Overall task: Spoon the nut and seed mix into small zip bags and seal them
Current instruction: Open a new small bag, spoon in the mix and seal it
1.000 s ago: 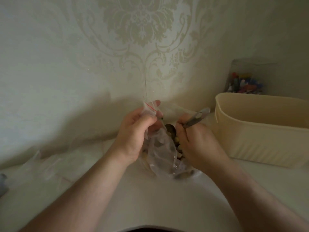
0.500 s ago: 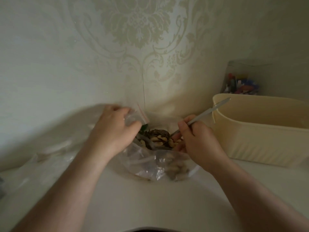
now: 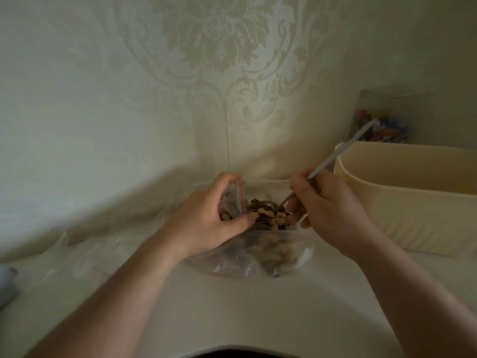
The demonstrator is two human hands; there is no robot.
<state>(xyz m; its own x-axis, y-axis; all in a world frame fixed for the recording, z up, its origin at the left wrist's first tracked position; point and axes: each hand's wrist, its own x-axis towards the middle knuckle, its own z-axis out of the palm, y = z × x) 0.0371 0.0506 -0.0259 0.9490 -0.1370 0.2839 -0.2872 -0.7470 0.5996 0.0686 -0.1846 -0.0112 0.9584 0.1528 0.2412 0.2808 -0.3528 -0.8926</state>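
Two bare hands met over the large clear bag of nut and seed mix, which lay slumped on the pale tabletop just in front of the damask-patterned wall. Left of that bag's open mouth, the left hand had its fingers and thumb curled round a small zip bag, holding it with the red-striped opening turned toward the big bag; a few nuts showed through its clear side, and the thumb lay along its lower edge. Right of the mouth, the right hand pinched the handle of a metal spoon between thumb and curled fingers, the handle slanting up and away to the right while the bowl end sat down among the loose nuts heaped at the big bag's mouth, touching the small bag's opening or just beside it; which, I could not tell. Right of the big bag, near but apart from it, stood a cream ribbed plastic tub, and behind the tub a clear container of coloured items, too blurred to name. Far left of the big bag, crumpled clear plastic lay on the tabletop against the wall.
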